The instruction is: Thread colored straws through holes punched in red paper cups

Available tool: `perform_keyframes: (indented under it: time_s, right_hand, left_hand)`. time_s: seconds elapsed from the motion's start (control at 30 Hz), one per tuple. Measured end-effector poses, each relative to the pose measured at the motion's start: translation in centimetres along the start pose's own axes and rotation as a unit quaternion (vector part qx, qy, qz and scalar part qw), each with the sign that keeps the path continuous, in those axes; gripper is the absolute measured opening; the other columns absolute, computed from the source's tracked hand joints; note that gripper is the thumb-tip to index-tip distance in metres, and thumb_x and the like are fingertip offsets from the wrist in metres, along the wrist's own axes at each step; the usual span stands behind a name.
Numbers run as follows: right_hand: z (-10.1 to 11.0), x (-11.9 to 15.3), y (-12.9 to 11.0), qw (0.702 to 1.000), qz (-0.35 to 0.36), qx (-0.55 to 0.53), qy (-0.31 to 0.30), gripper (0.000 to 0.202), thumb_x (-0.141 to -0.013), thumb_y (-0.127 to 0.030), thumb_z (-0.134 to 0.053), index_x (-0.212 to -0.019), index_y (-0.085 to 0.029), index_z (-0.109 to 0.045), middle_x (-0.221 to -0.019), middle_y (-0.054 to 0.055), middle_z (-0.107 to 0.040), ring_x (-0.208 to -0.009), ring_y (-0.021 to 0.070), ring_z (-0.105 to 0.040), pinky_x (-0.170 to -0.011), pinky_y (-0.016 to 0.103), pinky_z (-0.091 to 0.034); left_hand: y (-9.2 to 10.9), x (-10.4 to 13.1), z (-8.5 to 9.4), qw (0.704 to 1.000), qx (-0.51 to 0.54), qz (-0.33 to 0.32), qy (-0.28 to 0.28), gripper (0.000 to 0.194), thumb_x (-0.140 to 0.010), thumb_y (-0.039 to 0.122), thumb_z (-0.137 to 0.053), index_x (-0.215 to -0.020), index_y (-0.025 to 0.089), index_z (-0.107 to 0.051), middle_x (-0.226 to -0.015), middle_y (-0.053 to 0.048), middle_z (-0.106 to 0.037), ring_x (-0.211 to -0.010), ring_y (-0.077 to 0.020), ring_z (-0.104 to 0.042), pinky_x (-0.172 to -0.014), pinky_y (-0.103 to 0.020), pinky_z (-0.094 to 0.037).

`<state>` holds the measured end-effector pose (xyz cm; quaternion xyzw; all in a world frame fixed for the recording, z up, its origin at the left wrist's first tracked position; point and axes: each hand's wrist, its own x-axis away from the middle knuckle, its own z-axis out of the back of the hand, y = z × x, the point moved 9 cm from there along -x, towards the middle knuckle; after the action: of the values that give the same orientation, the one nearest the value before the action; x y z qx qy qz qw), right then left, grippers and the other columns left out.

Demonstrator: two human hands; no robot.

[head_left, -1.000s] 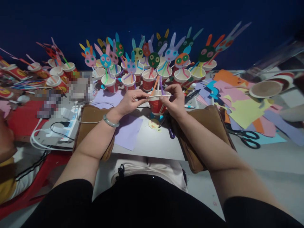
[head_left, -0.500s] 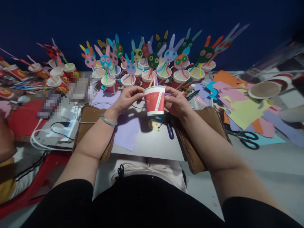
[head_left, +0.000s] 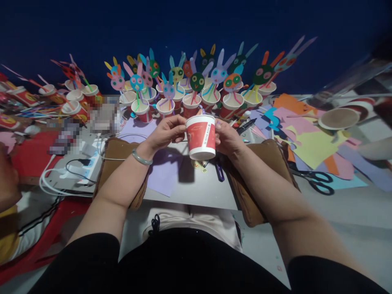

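Note:
A red and white paper cup point(head_left: 201, 137) is held up over the table between both hands, its base tipped toward me. My left hand point(head_left: 169, 131) grips its left side with thumb and fingers. On the other side my right hand point(head_left: 228, 139) has its fingers closed at the cup's rim and wall. A bit of purple and orange shows just behind the rim, too little to make out. Beneath the cup lie a small yellow paper piece point(head_left: 200, 166) with drawing on it and a purple pen point(head_left: 219, 171). Purple paper point(head_left: 163, 173) lies to the left.
Several cups with paper rabbit heads, such as a blue-faced one point(head_left: 136, 81), stand along the back. To the right are paper scraps point(head_left: 309, 143) and black-handled scissors point(head_left: 321, 181). A power strip point(head_left: 92, 165) with cables and another person's arm point(head_left: 7, 179) are at left.
The cup has come slightly down and toward me, and its base now tilts up more into view. Both hands have moved with it. The straws behind it show less.

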<state>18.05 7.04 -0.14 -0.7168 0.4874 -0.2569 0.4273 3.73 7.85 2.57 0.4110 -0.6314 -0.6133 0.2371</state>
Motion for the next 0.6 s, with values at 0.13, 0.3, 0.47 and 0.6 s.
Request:
perform_keyframes:
  time_s: [0.13, 0.3, 0.47, 0.6]
  right_hand:
    - [0.3, 0.0, 0.2, 1.0, 0.004, 0.015, 0.027, 0.065, -0.053, -0.06, -0.099, -0.079, -0.021, -0.054, -0.058, -0.011, -0.049, -0.049, 0.0053, -0.042, -0.047, 0.018, -0.038]
    - [-0.4, 0.1, 0.4, 1.0, -0.006, 0.018, -0.005, 0.063, -0.061, -0.061, -0.095, -0.08, -0.024, -0.049, -0.05, -0.014, -0.043, -0.039, 0.0042, -0.032, -0.04, 0.018, -0.027]
    - [-1.4, 0.4, 0.0, 0.999, -0.003, -0.001, -0.036, 0.06, -0.065, -0.06, -0.094, -0.081, -0.024, -0.048, -0.044, -0.015, -0.042, -0.033, 0.0042, -0.028, -0.036, 0.018, -0.023]
    - [-1.6, 0.5, -0.2, 0.999, 0.005, -0.003, -0.038, 0.06, -0.064, -0.056, -0.096, -0.079, -0.024, -0.048, -0.043, -0.015, -0.042, -0.034, 0.0035, -0.028, -0.037, 0.017, -0.026]
  left_hand:
    - [-0.3, 0.2, -0.5, 0.999, 0.043, 0.018, -0.011, 0.052, -0.075, 0.06, -0.088, -0.087, 0.02, -0.057, -0.066, 0.006, -0.058, -0.042, -0.003, -0.046, -0.04, -0.02, -0.031]
    - [-0.5, 0.2, -0.9, 0.996, 0.076, 0.029, -0.022, 0.05, -0.072, 0.055, -0.091, -0.082, 0.019, -0.057, -0.061, 0.006, -0.056, -0.042, -0.0028, -0.048, -0.038, -0.017, -0.029]
    - [-0.9, 0.0, -1.5, 0.995, 0.087, 0.039, -0.02, 0.054, -0.07, 0.06, -0.091, -0.083, 0.019, -0.057, -0.063, 0.006, -0.056, -0.044, -0.0021, -0.045, -0.04, -0.019, -0.032]
    - [-2.2, 0.1, -2.2, 0.994, 0.09, 0.061, -0.032, 0.056, -0.073, 0.066, -0.086, -0.082, 0.021, -0.054, -0.059, 0.007, -0.053, -0.037, -0.0023, -0.04, -0.036, -0.021, -0.025]
